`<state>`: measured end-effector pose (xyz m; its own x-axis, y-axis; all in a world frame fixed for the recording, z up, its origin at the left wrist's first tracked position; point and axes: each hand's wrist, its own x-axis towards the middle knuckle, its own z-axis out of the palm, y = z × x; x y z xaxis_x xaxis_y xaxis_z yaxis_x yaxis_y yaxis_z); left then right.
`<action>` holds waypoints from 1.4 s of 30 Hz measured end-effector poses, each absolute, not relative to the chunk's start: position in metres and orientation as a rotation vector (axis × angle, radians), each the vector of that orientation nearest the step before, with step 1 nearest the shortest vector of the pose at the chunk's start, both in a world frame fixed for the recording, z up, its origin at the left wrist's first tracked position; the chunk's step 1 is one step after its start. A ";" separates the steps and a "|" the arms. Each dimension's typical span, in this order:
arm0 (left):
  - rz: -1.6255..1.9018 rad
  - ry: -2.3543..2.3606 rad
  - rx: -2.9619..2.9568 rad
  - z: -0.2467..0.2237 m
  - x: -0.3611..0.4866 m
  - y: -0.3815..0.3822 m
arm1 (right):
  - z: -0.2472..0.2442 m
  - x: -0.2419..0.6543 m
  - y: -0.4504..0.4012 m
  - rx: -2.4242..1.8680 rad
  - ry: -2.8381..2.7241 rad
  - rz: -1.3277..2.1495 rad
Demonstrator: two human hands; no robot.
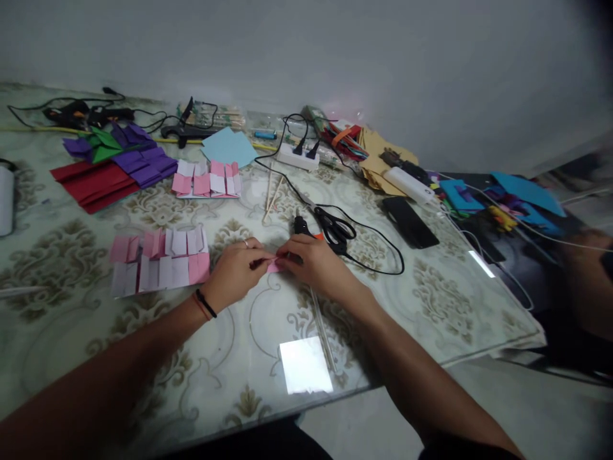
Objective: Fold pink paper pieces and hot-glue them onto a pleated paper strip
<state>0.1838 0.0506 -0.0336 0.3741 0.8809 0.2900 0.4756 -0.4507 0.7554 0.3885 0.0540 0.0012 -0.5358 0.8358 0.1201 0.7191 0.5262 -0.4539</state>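
Note:
Between my two hands is a small piece of pink paper (273, 266), low over the glass-topped table. My left hand (238, 268) pinches its left side, and my right hand (313, 262) pinches its right; the fingers partly cover it. To the left of my left hand lies a folded pink and white paper piece (165, 260). A second folded pink and white piece (207, 179) sits farther back. Just beyond my right hand are a black glue gun (301, 225) and black-handled scissors (338, 231). A clear glue stick (324, 329) runs out from under my right wrist.
Red folded paper (93, 185), purple and green pieces, and light blue sheets (230, 147) lie at the back left. A white power strip (297, 156) with cords is at the back. A black phone (410, 222) lies right. Another person's arm (587, 275) shows at the far right.

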 end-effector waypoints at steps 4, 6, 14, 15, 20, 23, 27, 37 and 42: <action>0.899 1.178 2.086 -0.032 0.184 0.050 | 0.001 0.392 0.053 -1.287 -2.408 0.529; 0.870 1.209 2.104 -0.032 0.185 0.050 | -0.001 0.391 0.053 -1.276 -2.404 0.526; 0.824 1.238 2.190 -0.030 0.186 0.048 | -0.006 0.388 0.052 -1.245 -2.425 0.451; 0.827 1.232 2.198 -0.030 0.186 0.048 | -0.006 0.388 0.052 -1.241 -2.421 0.445; 0.828 1.237 2.235 -0.030 0.185 0.046 | -0.004 0.388 0.048 -1.217 -2.424 0.431; 0.835 1.228 2.271 -0.032 0.185 0.046 | -0.005 0.389 0.047 -1.206 -2.430 0.410; 0.808 1.225 2.315 -0.034 0.184 0.046 | -0.005 0.390 0.046 -1.229 -2.428 0.363; 0.907 1.236 2.332 -0.035 0.185 0.045 | -0.003 0.380 0.039 -1.410 -2.311 0.488; 0.931 1.258 2.268 -0.032 0.186 0.045 | 0.004 0.383 0.039 -1.217 -2.358 0.663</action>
